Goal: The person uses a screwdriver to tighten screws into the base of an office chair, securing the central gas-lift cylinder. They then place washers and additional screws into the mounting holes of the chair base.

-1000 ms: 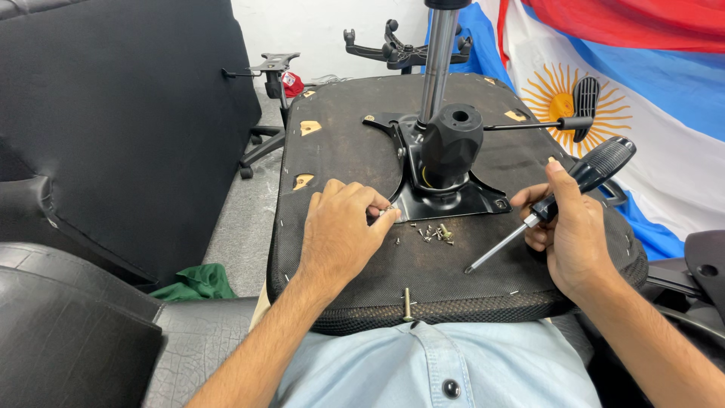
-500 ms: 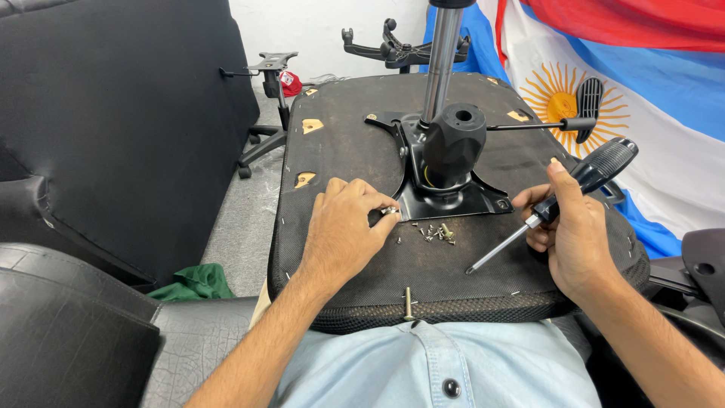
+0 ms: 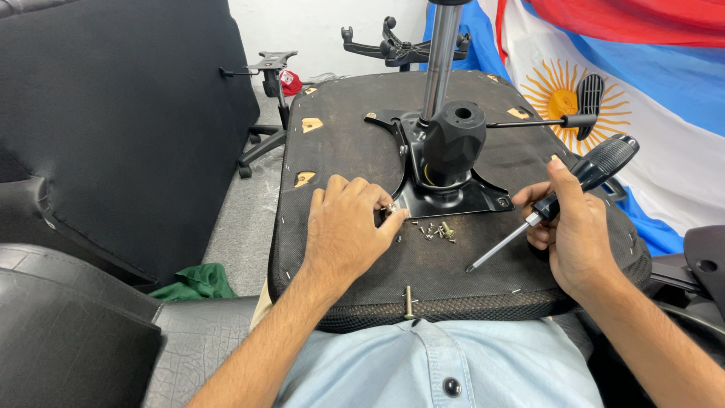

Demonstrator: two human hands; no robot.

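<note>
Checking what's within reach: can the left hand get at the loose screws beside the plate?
Probably yes: the left hand rests right beside the loose screws, with only bare seat underside between them.

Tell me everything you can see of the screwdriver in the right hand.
The black-handled screwdriver has a thick ribbed black handle, a short silvery collar and a slim metal shaft. The right hand wraps the handle's lower part, thumb along it. It lies slanted: handle up and to the right, tip down and left, at or just above the dark upturned chair seat underside, apart from the small loose screws.
</note>
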